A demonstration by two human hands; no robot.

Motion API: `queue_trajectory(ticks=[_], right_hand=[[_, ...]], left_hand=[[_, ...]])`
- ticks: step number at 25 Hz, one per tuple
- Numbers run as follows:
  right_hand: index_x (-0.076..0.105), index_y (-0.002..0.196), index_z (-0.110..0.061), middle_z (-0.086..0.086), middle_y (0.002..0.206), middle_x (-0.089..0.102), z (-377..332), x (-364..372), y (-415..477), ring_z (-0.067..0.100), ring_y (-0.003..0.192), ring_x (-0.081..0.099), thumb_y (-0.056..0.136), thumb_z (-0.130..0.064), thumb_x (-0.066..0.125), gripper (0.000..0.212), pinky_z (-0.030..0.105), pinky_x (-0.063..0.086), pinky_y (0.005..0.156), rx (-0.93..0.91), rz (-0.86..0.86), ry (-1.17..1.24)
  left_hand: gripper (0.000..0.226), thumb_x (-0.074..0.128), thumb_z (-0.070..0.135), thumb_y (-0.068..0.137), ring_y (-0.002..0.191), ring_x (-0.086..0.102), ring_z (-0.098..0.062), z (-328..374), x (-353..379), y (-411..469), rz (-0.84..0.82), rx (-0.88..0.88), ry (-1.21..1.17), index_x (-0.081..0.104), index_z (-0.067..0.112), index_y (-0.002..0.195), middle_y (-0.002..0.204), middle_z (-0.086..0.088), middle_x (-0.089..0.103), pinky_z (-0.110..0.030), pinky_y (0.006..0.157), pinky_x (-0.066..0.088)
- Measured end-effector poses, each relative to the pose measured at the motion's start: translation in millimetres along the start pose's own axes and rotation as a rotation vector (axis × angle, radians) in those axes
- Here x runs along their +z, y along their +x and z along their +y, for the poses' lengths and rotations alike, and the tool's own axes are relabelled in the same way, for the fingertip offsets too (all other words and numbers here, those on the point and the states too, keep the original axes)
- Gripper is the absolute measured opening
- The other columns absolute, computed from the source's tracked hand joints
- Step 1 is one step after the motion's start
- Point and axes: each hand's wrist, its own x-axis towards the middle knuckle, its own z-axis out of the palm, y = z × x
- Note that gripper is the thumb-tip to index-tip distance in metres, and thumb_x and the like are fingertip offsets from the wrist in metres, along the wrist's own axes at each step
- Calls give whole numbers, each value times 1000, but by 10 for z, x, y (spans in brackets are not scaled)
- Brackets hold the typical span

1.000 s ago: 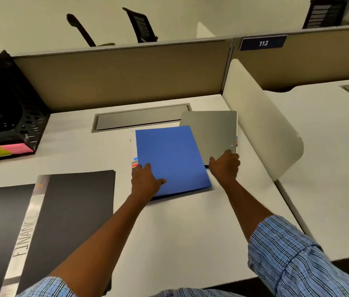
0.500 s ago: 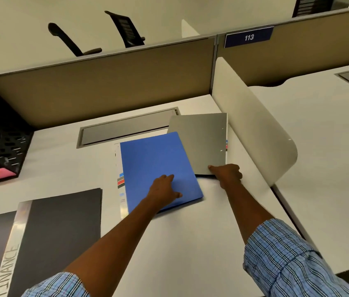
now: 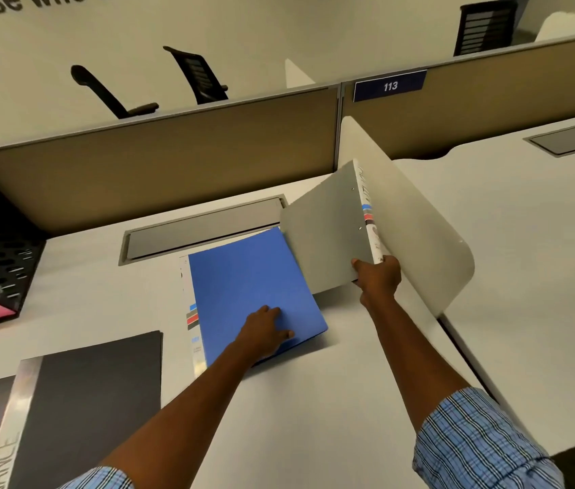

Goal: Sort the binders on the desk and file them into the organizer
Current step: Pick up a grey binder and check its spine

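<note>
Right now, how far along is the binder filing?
Early. The organizer at far left shows no binders filed that I can see. In hand: the right hand lifts the grey binder by its corner, while the left hand presses the blue binder. Left: blue, the white one beneath, and the black binder.

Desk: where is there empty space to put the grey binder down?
Bare desk lies near the person, between the two arms, below the blue folder. More lies between the black binder and the black organizer. It is crowded around the blue folder, where the grey binder overlaps it.
</note>
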Motion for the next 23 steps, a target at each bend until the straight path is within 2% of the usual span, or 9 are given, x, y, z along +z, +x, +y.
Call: queue_trajectory(ticks=[2,5,8,11,14,18,21,23], right_hand=[[52,115,-1,15,108,58,-147,-44,-115,34,96,63,77,-9,77,46,43,57,81,-128,66,-51],[52,110,-1,19,113,59,-261,-129,-301,35,102,61,79,-10,76,41,30,50,76,-285,135,-90],[52,109,3,22,116,60,-353,-258,-479,37,107,60,81,-6,74,37,25,44,75,-466,185,-109],[52,108,6,25,116,61,-377,-381,-673,38,110,59,82,-1,71,33,29,47,80,-658,184,-127],[54,111,7,25,113,61,-268,-450,-915,38,110,60,80,1,73,37,38,51,87,-834,159,-206],[56,110,7,22,102,62,-14,-509,-1207,36,95,63,70,9,76,45,30,48,81,-1066,110,-268],[58,112,8,23,104,63,135,-539,-1306,36,96,65,69,4,78,47,37,50,84,-1135,77,-313],[58,113,9,25,106,63,210,-548,-1334,38,99,65,67,0,81,52,42,51,86,-1158,52,-355]], left_hand=[[71,54,45,90,135,33,-29,67,-65,4,-2,-7,-10,26,13,146,148,-10,33,-37,109,29],[77,54,46,90,142,24,-26,215,-196,-27,-15,-2,-97,19,13,149,155,-8,24,-36,112,24],[73,56,46,89,139,30,-25,446,-403,-107,82,52,-230,27,12,147,152,-8,31,-35,111,27],[71,60,52,83,121,52,-23,791,-693,-242,190,115,-501,42,12,139,136,-7,52,-32,95,44],[79,69,55,73,98,65,-20,1152,-993,-415,158,196,-860,45,11,135,116,-5,64,-31,81,56],[67,76,48,70,92,69,-24,1373,-1211,-555,123,233,-1204,51,10,119,105,-9,68,-40,79,59],[68,81,39,67,94,67,-23,1326,-1164,-576,230,142,-1295,47,13,120,108,-10,64,-43,76,59],[65,83,26,67,92,67,-24,1260,-1076,-568,294,100,-1324,45,13,119,108,-11,62,-39,71,60]])
